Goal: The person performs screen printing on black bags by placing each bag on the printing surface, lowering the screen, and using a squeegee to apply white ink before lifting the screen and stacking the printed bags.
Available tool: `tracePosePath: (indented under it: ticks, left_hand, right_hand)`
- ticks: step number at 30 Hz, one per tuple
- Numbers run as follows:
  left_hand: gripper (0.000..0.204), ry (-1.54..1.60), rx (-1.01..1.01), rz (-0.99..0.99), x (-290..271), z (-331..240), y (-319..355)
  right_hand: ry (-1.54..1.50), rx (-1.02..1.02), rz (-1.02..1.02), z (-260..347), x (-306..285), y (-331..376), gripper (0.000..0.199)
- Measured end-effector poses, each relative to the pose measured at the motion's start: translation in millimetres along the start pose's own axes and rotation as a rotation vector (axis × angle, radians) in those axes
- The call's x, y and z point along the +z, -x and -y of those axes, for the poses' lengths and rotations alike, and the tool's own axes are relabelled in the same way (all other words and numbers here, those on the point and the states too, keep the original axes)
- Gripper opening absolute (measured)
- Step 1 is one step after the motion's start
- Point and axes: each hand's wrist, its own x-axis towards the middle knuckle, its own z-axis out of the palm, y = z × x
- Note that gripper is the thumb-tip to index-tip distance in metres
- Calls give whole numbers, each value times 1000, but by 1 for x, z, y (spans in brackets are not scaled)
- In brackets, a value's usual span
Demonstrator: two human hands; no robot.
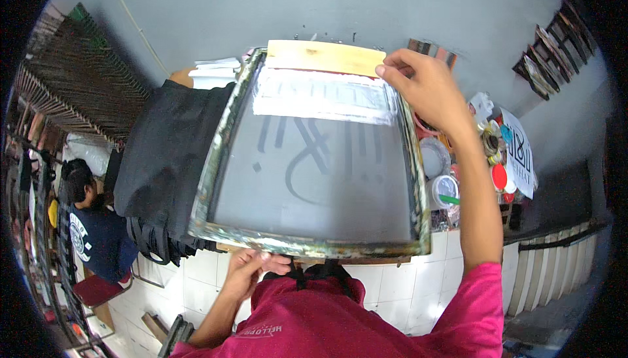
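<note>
In front of me lies a screen printing frame (pixel 424 194) with a paint-stained rim. Its grey mesh (pixel 320 191) carries large dark lettering strokes. White ink (pixel 324 99) covers a wide band toward the far end. A squeegee with a pale yellow handle (pixel 327 57) rests across the far end, along the ink. My right hand (pixel 422 83) pinches the squeegee's right end, thumb in front and the other fingers curled behind. At the frame's near edge, left of its middle, my left hand (pixel 252 269) has its thumb against the rim and its fingers bent under it.
Black fabric (pixel 173 155) is stacked left of the frame. On the right stand ink tubs (pixel 441 191), one holding a green stick, jars and a printed white sheet (pixel 517 152). A seated person (pixel 98 227) is at far left, near racks (pixel 85 76). A grey wall rises behind.
</note>
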Motion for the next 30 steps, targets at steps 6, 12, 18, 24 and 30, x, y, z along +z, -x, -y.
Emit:
tracePosePath:
  ticks: [6,12,18,24,30]
  left_hand:
    - [26,449,-327,-260,2,34,-17]
    - [47,324,-381,-434,15,19,-15]
    - [46,155,-413,-359,-2,17,-22]
    - [47,57,-450,-247,-20,22,-25]
    - [56,-108,-514,-128,-28,17,-26]
  right_hand:
    - [402,0,37,-161,147,-132,73]
    - [445,44,169,-142,186,-174,78]
    - [441,-188,58,-127,171,-114,44]
    - [332,-307,-94,-102,168,-15,29]
    - [387,-353,-87,-92,185,15,28]
